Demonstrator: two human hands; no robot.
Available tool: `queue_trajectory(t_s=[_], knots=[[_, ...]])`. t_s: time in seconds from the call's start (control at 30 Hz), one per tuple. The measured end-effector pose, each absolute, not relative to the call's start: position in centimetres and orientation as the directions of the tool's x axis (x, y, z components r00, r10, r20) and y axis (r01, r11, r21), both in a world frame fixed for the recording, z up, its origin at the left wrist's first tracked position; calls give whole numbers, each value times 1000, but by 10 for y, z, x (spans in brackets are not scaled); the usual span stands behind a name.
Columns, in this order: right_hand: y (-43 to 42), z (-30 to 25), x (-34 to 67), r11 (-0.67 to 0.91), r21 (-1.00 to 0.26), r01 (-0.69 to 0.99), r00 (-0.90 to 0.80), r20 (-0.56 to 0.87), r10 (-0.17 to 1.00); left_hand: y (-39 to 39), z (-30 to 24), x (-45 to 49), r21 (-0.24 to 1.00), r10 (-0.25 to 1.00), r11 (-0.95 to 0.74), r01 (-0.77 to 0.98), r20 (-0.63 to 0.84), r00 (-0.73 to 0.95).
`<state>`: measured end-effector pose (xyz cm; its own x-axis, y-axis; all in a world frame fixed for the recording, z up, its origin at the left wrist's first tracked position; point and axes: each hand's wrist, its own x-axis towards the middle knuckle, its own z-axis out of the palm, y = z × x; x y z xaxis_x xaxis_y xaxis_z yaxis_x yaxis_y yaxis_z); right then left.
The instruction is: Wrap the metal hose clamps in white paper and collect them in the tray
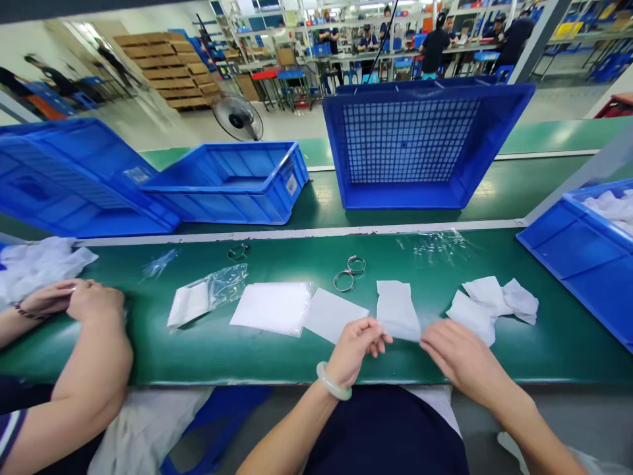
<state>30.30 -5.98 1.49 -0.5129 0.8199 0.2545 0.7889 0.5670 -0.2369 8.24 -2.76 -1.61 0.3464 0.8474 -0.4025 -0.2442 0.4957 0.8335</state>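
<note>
A thin white sheet (397,309), maybe cloth or a flat pouch, lies in front of me with its near edge between my hands. My left hand (357,348), a pale green bangle at its wrist, pinches near the sheet's lower left corner. At the lower right corner, my right hand (457,356) has its fingers pressed together, slightly blurred. A flat white paper (333,315) lies left of the sheet, partly under a stack of white sheets in clear plastic (271,305). Several crumpled white pieces (487,303) lie beyond my right hand.
Metal ring clamps (343,280) and clear plastic bits (440,245) lie farther back on the green table (297,257). A clear bag with a white piece (190,303) sits left. Blue crates (403,198) stand behind and right (583,244). A co-worker's hands (93,300) work at left.
</note>
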Motion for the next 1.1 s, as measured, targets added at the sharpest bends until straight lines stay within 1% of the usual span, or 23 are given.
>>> queue_trajectory(t_s=[0.03, 0.1, 0.2, 0.27, 0.4, 0.53, 0.7, 0.93, 1.1], knots=[[-69, 9, 300, 555, -286, 781, -520, 192, 832, -38, -27, 80, 827, 830, 521, -211, -433, 353], [-81, 3, 289, 522, -391, 758, -512, 141, 848, -55, -42, 76, 839, 817, 525, -143, -450, 362], [-83, 1, 266, 485, -521, 703, -494, 133, 859, -70, -50, 70, 899, 846, 435, -54, -388, 365], [-78, 0, 252, 454, -566, 688, -484, 108, 868, -72, -49, 66, 932, 873, 363, -5, -338, 353], [-66, -6, 240, 378, -605, 701, -458, 25, 889, -71, -43, 62, 969, 907, 224, 101, -245, 341], [-60, -7, 239, 294, -651, 700, -455, -88, 886, -69, -40, 60, 973, 928, 70, 221, -145, 343], [-54, -1, 239, 219, -695, 685, -472, -194, 860, -68, -38, 58, 962, 916, -70, 264, -43, 399], [-52, 4, 240, 113, -790, 603, -463, -232, 855, -66, -35, 56, 944, 899, -159, 290, 17, 438], [-50, 6, 240, 95, -792, 603, -461, -248, 852, -64, -35, 55, 936, 882, -191, 294, 33, 470]])
